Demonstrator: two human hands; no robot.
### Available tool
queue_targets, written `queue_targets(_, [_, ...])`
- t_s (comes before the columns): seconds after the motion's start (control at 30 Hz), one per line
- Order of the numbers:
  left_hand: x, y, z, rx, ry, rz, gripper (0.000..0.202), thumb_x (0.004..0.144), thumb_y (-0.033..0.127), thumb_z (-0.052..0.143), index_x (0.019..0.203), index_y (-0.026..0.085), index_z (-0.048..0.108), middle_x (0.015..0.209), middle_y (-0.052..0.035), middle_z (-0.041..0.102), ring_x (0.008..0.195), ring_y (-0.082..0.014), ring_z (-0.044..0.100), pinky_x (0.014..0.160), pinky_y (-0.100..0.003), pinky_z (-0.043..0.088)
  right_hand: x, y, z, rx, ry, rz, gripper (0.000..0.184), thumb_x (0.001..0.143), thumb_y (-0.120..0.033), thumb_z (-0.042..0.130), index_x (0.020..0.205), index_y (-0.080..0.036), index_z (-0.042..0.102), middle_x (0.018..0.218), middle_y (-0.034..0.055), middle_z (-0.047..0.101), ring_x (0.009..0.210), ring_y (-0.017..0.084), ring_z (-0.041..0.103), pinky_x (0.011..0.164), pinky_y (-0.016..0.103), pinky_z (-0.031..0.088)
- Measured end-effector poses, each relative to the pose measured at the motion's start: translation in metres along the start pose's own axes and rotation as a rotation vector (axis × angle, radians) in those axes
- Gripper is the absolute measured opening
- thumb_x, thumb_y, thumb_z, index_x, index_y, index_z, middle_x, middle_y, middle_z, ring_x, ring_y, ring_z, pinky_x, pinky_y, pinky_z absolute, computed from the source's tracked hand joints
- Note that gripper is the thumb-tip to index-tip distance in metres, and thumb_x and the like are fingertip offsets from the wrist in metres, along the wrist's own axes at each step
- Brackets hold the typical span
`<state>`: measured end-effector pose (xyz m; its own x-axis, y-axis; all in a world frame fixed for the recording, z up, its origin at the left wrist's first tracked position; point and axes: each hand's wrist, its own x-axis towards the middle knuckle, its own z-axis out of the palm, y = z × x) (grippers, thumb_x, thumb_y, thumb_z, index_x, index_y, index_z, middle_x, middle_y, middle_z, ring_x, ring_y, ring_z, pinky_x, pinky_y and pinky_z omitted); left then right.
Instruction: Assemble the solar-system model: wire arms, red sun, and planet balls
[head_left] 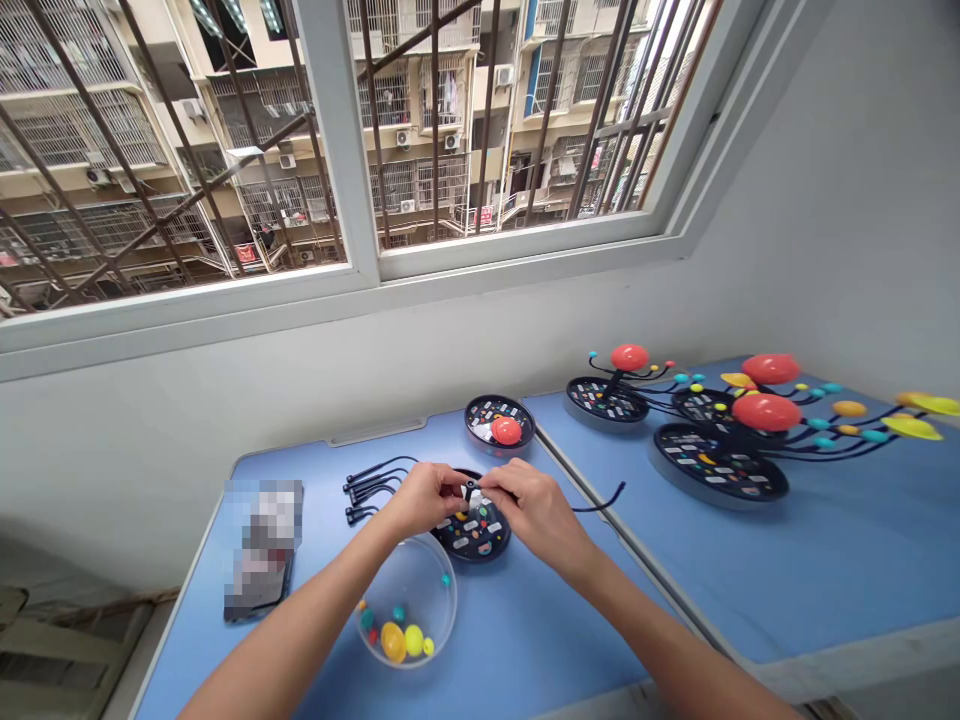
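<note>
My left hand (429, 497) pinches a short black post (470, 490) that stands above a round black base (480, 535) printed with small coloured planets. My right hand (534, 503) is closed on a black curved rod (611, 500). One end of the rod meets the top of the post, between the fingertips; the other sticks out to the right. Whether the rod is seated in the post is hidden by the fingers. Left of the base lie several more black curved rods (371, 488). Below my left hand stands a clear plastic bowl (454, 605) with small coloured balls (414, 640).
Behind my hands is another round base (466, 425) with a red dome (506, 431) on it. Assembled planet models (720, 465) stand to the right, their arms reaching outwards. A phone (262, 550) lies at the left. A seam (637, 550) divides the blue tables.
</note>
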<state>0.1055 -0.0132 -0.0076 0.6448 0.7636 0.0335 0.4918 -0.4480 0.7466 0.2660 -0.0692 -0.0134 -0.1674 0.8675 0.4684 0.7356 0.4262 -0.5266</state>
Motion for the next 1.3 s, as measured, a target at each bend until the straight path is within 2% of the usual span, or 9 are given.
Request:
queue_targets(0.1, [0.003,-0.003,0.008,0.044,0.025,-0.057,0.014,0.062,0.009,0.057,0.065,0.013,0.07,0.05,0.0046,0.049,0.053,-0.0083,0.04,0.05,-0.017,0.032,0.001,0.002,0.002,0.005,-0.02,-0.012,0.021,0.079,-0.011,0.047,0.064,-0.019,0.059,0.061,0.002,0.06,0.064,0.017,0.049,0.058,0.026,0.038])
queue_targets(0.27, [0.004,-0.004,0.019,0.056,0.087,-0.109,0.014,0.065,0.011,0.055,0.061,0.01,0.068,0.046,0.005,0.044,0.051,-0.0079,0.036,0.049,-0.017,0.029,-0.001,0.003,0.004,0.005,-0.002,0.005,0.021,0.079,-0.011,0.047,0.063,-0.019,0.058,0.058,0.0014,0.057,0.062,0.017,0.049,0.056,0.026,0.038])
queue_targets(0.47, [0.002,-0.006,0.026,0.079,0.121,-0.13,0.016,0.064,0.008,0.053,0.055,0.011,0.065,0.044,0.0051,0.042,0.049,-0.0074,0.034,0.049,-0.018,0.026,0.004,0.0,-0.008,0.053,0.048,-0.008,0.017,0.08,-0.012,0.047,0.075,-0.019,0.061,0.069,0.0028,0.062,0.069,0.017,0.054,0.062,0.027,0.043])
queue_targets(0.57, [0.001,-0.007,0.029,0.068,0.144,-0.156,0.017,0.065,0.01,0.052,0.054,0.012,0.064,0.044,0.005,0.044,0.048,-0.0076,0.036,0.048,-0.018,0.026,0.01,0.001,-0.013,0.072,0.034,-0.043,0.016,0.079,-0.011,0.049,0.079,-0.019,0.063,0.073,0.0035,0.065,0.074,0.018,0.055,0.066,0.028,0.044])
queue_targets(0.8, [-0.001,-0.002,0.036,0.029,0.23,-0.191,0.018,0.068,0.014,0.053,0.054,0.013,0.064,0.045,0.004,0.049,0.048,-0.0086,0.041,0.048,-0.019,0.029,0.006,0.004,-0.01,-0.004,-0.034,0.031,0.017,0.078,-0.013,0.049,0.073,-0.02,0.065,0.071,0.0025,0.067,0.071,0.018,0.055,0.063,0.029,0.042])
queue_targets(0.9, [-0.002,0.0,0.036,0.014,0.231,-0.184,0.014,0.066,0.014,0.056,0.058,0.014,0.067,0.048,0.0034,0.054,0.05,-0.0094,0.044,0.05,-0.02,0.032,0.004,0.003,-0.008,-0.04,-0.072,0.036,0.02,0.079,-0.012,0.047,0.072,-0.02,0.065,0.069,0.0022,0.066,0.069,0.018,0.054,0.062,0.029,0.041])
queue_targets(1.07, [-0.006,-0.003,0.026,-0.07,0.289,-0.183,0.018,0.065,0.012,0.06,0.079,0.015,0.071,0.067,-0.0003,0.067,0.06,-0.0124,0.055,0.06,-0.022,0.042,0.001,0.001,-0.009,-0.062,-0.083,0.046,0.021,0.079,-0.013,0.046,0.074,-0.019,0.065,0.069,0.0025,0.066,0.069,0.018,0.054,0.061,0.029,0.041])
queue_targets(1.17, [-0.007,-0.003,0.019,-0.119,0.328,-0.118,0.02,0.066,0.01,0.06,0.082,0.016,0.071,0.07,-0.0014,0.067,0.064,-0.0129,0.057,0.063,-0.022,0.044,-0.001,0.0,-0.007,-0.106,-0.081,0.043,0.02,0.08,-0.012,0.046,0.074,-0.019,0.065,0.07,0.0024,0.066,0.068,0.017,0.053,0.061,0.028,0.041])
queue_targets(1.3, [-0.007,0.003,0.013,-0.112,0.321,-0.028,0.02,0.067,0.009,0.06,0.084,0.015,0.07,0.071,-0.0022,0.067,0.064,-0.0126,0.057,0.063,-0.022,0.045,-0.004,0.001,-0.002,-0.149,-0.067,0.041,0.02,0.08,-0.01,0.046,0.074,-0.017,0.064,0.07,0.0039,0.066,0.069,0.018,0.052,0.061,0.028,0.04])
